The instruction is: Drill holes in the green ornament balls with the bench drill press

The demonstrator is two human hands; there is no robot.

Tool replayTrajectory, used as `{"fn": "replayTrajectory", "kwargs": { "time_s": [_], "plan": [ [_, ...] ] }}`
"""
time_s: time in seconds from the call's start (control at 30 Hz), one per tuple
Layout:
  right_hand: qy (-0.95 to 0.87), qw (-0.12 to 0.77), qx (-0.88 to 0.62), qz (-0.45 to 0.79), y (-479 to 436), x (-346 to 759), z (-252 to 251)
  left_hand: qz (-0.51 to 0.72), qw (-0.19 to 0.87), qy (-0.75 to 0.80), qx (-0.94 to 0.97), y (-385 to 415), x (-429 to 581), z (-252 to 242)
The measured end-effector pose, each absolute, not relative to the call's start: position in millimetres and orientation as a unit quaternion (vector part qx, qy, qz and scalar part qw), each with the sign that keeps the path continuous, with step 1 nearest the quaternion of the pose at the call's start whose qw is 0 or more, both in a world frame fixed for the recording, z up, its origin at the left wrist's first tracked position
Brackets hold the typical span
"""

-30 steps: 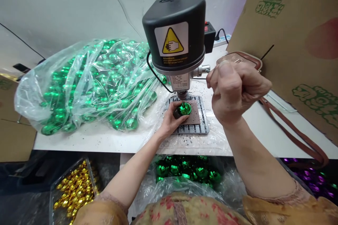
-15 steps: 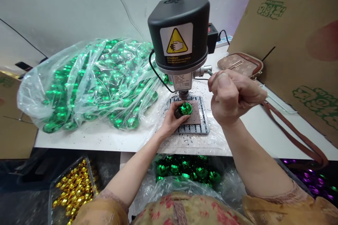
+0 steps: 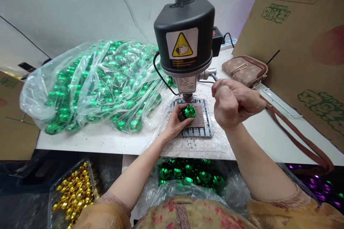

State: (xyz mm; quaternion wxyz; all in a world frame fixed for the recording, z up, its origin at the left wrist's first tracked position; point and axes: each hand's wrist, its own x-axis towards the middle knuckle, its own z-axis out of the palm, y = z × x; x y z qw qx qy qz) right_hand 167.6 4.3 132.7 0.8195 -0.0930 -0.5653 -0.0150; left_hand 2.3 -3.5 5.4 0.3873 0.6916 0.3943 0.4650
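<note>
A small drill press (image 3: 185, 35) with a yellow warning label stands on the white table. Under its chuck (image 3: 187, 97), a shiny green faceted ball (image 3: 190, 112) rests on a brown board (image 3: 199, 116) over the slotted metal base (image 3: 209, 128). Thumb and fingers of my left hand (image 3: 176, 120) grip that ball from its left side. My right hand (image 3: 233, 103) is closed around the feed lever (image 3: 214, 76) at the press's right, most of the lever hidden by the fist. Dark shavings are scattered around the base.
A clear plastic bag (image 3: 94, 86) of green balls lies on the left. A patterned purse (image 3: 243, 69) and a cardboard box (image 3: 303, 43) are at right. Below the table edge are green balls (image 3: 188, 173), a tub of gold balls (image 3: 73, 193) and purple balls (image 3: 319, 186).
The view has shifted slightly. My right fist appears a little lower and further left relative to the purse; my left hand keeps its hold on the ball.
</note>
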Motion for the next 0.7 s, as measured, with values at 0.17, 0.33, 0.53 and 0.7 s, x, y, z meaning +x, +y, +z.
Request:
{"fn": "replayTrajectory", "kwargs": {
  "time_s": [0.17,0.33,0.53,0.7],
  "plan": [
    [-0.565,0.819,-0.101,-0.001,-1,167,137,0.467,0.381,0.400,0.691,-4,3,6],
    [-0.522,0.831,-0.170,0.088,0,165,176,0.465,0.359,0.431,0.685,-5,6,11],
    [-0.522,0.830,-0.151,0.130,8,168,196,0.501,0.269,0.481,0.668,-59,-18,32],
    [-0.529,0.823,-0.158,0.134,4,169,192,0.260,0.374,0.388,0.801,-146,-70,44]
  ]
}}
